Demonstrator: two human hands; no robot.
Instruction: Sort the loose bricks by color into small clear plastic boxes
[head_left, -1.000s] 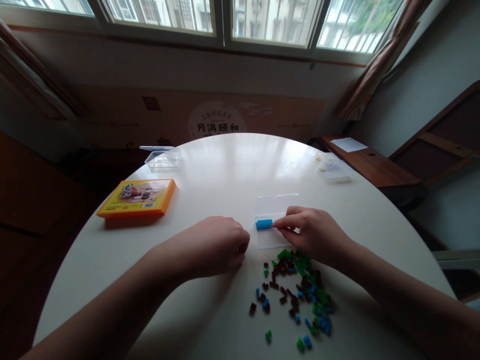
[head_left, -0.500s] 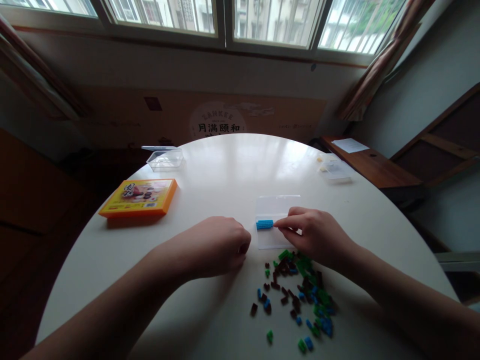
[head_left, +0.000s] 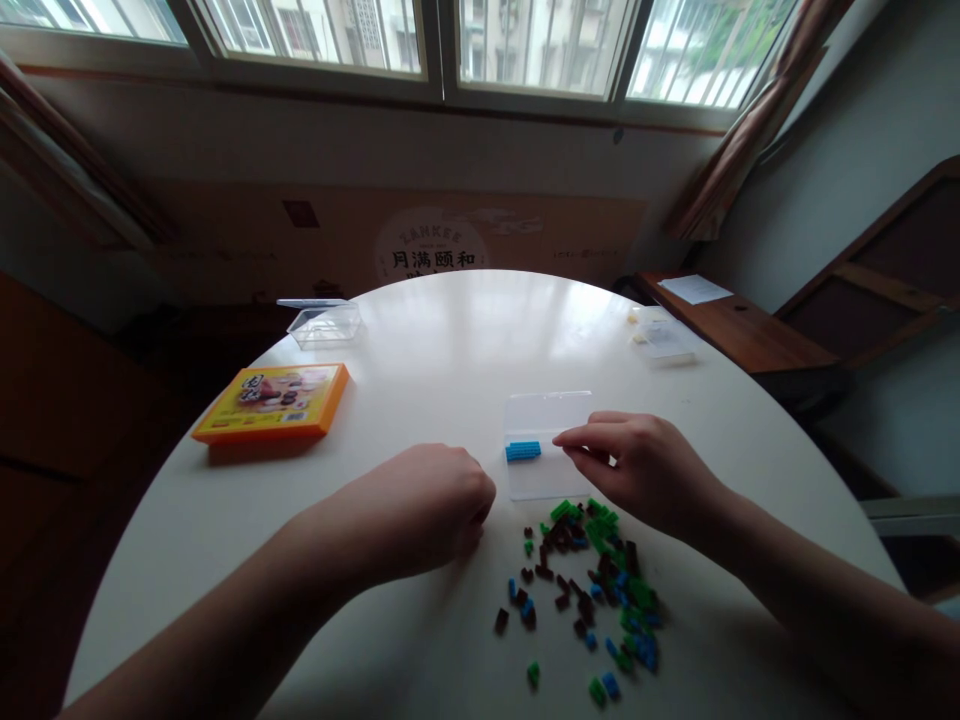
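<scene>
A row of blue toy bricks (head_left: 523,451) lies in the left part of a shallow clear plastic box (head_left: 555,484) with its lid open behind. My right hand (head_left: 637,462) hovers over the box's right side, thumb and forefinger slightly apart, a short gap from the blue row. Nothing shows between those fingertips. Left of the box, my left hand (head_left: 442,500) is curled into a fist near the tabletop; whatever its fingers may hold is hidden. Loose green, brown and blue toy bricks (head_left: 600,595) are scattered in front of the box, below my right hand.
An orange and yellow box (head_left: 274,400) lies on the left of the round white table (head_left: 420,370). Behind it is an open clear container (head_left: 325,325). Another clear container (head_left: 664,342) with pale pieces beside it sits at the far right, near a wooden desk (head_left: 757,325).
My right hand has drawn back to the right, off the blue brick row it was touching. The left fist keeps its pose; the whole view has shifted slightly.
</scene>
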